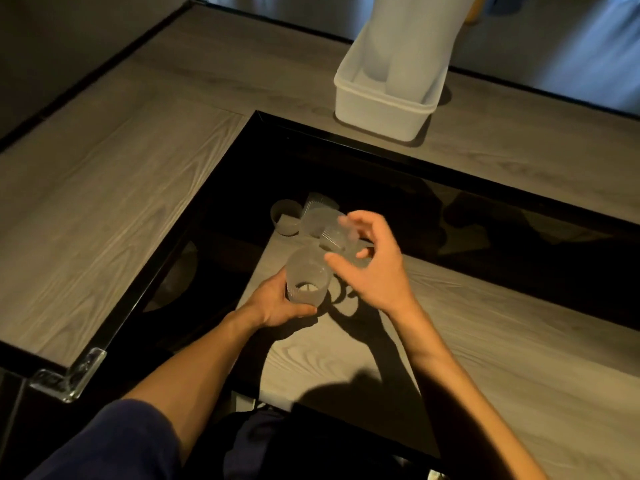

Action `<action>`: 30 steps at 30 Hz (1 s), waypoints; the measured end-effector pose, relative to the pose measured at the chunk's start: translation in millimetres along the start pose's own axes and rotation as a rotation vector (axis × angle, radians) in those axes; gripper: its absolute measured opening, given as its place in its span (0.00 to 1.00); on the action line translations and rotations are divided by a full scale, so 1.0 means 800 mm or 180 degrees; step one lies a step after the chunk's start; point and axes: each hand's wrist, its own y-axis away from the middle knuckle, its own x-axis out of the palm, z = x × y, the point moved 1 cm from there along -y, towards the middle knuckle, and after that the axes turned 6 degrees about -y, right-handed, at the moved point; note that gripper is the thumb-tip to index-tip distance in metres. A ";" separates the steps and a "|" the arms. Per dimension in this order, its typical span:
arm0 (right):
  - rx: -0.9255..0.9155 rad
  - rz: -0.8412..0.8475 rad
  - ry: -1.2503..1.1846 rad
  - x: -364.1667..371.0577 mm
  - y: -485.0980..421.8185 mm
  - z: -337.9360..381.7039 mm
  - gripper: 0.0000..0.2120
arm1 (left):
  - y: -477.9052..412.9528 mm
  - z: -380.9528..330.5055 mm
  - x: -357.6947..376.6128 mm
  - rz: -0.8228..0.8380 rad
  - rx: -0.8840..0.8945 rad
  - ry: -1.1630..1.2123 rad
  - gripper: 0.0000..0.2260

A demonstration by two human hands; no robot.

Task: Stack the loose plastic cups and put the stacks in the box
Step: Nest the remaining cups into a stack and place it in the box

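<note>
The left hand (pixel 277 304) grips a frosted cup (pixel 306 278) near its base, fingers and thumb curled round the wall. This cup stands roughly upright, long axis near vertical, mouth facing up toward the camera so that its bottom shows through the opening. Whether it is one cup or several nested cannot be told.

Just beyond it, the right hand (pixel 375 268) has its thumb and fingers curled round a second cup (pixel 337 233). That cup is tilted, its long axis slanting down toward the mouth of the first. Motion blur hides which end leads. The two cups are just beside each other; whether they touch cannot be told.

Both hands are over the dark glass panel (pixel 485 237) set into the middle of the wood-grain counter (pixel 104 188). On the glass, toward the panel's far left corner, are more loose cups. A low cup (pixel 284 216) stands upright with its mouth up. A ribbed cup (pixel 320 201) beside it leans on its side.

A white box (pixel 377 114) stands on the wood along the far edge of the counter, well apart from the hands. Tall stacks (pixel 412 46) rise out of it, leaning away toward the far side.

A clear corner guard (pixel 69 375) caps the counter's near left corner. A dark blue sleeve (pixel 114 445) covers the left upper arm.
</note>
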 end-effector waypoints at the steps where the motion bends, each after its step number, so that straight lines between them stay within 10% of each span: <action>1: -0.0009 0.0281 0.0181 0.002 0.003 0.000 0.35 | -0.001 -0.001 0.001 0.0003 0.0030 0.0018 0.36; 15: -0.0221 0.0951 0.1281 0.011 -0.003 -0.011 0.33 | -0.010 -0.006 0.000 0.0146 0.0011 -0.0006 0.38; 22: 0.0665 0.1516 0.1475 0.008 -0.016 -0.040 0.42 | -0.012 -0.004 -0.004 0.0134 0.0020 -0.0064 0.39; 30: 0.1139 0.0591 0.1962 0.014 -0.050 -0.107 0.36 | -0.016 -0.003 -0.011 0.0063 -0.0132 -0.0120 0.38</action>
